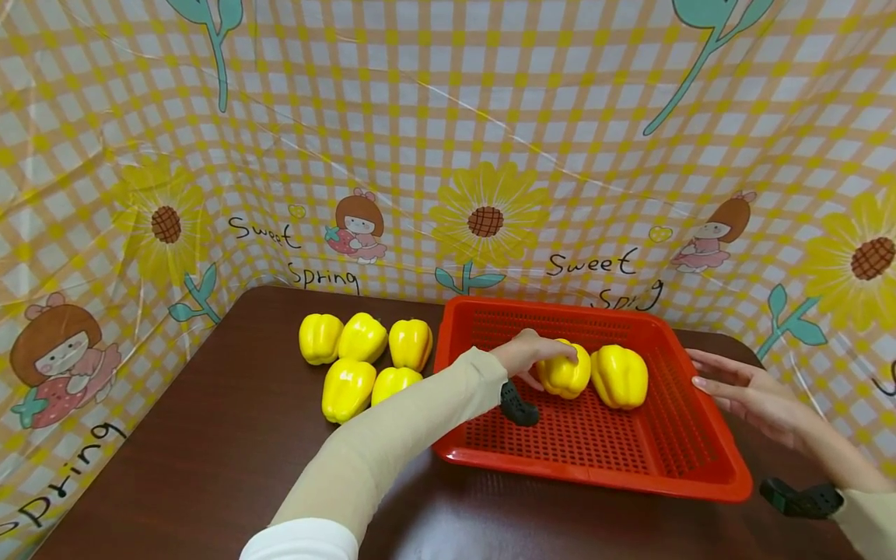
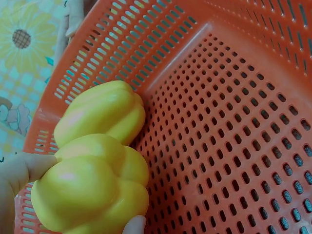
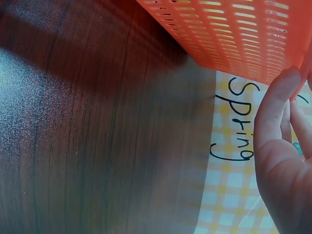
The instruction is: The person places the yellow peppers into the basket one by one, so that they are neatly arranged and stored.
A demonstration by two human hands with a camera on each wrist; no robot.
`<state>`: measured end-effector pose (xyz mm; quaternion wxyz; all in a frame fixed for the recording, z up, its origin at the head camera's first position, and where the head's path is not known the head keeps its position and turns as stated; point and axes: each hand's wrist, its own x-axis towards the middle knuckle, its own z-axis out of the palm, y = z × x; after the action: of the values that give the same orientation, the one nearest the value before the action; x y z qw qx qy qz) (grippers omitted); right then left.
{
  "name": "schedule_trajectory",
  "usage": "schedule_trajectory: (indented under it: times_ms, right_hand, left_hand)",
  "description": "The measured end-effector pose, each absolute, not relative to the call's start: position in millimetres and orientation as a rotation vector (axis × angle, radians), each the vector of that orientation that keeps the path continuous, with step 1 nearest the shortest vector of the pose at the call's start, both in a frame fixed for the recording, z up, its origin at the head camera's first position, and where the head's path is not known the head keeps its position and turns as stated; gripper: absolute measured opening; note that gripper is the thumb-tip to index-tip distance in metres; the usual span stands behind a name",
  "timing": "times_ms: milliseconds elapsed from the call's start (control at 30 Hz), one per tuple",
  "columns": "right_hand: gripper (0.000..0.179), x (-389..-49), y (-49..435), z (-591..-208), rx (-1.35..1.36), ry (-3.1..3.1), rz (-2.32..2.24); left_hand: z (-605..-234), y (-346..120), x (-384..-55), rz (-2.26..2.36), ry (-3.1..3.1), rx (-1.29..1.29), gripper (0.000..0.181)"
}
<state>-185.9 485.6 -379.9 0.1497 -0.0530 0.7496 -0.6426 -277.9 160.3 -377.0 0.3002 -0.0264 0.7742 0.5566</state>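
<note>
My left hand (image 1: 523, 354) reaches into the red plastic basket (image 1: 595, 473) and grips a yellow bell pepper (image 1: 565, 372), thumb and fingers on opposite sides of it. In the left wrist view this bell pepper (image 2: 92, 183) has its lobed end facing the camera. A second yellow bell pepper (image 1: 619, 377) lies right beside it, near the basket's right side. My right hand (image 1: 756, 395) is at the basket's right rim, its fingers fairly straight and touching the edge. In the right wrist view the thumb (image 3: 280, 100) meets the rim from outside.
Several yellow bell peppers (image 1: 348, 389) lie grouped on the dark brown table (image 1: 210, 435), left of the basket; my left forearm partly covers one. A checked cloth (image 1: 420, 117) with sunflowers hangs around the table's back and sides. Dark straps (image 1: 798, 498) are on both wrists.
</note>
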Motion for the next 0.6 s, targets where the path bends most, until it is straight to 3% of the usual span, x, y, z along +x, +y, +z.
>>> schedule_trajectory:
  times_ms: [600]
  right_hand:
    - [0.047, -184, 484, -382, -0.186, 2.161, -1.878]
  left_hand:
    - [-389, 178, -282, 1.505, 2.072, -0.191, 0.054]
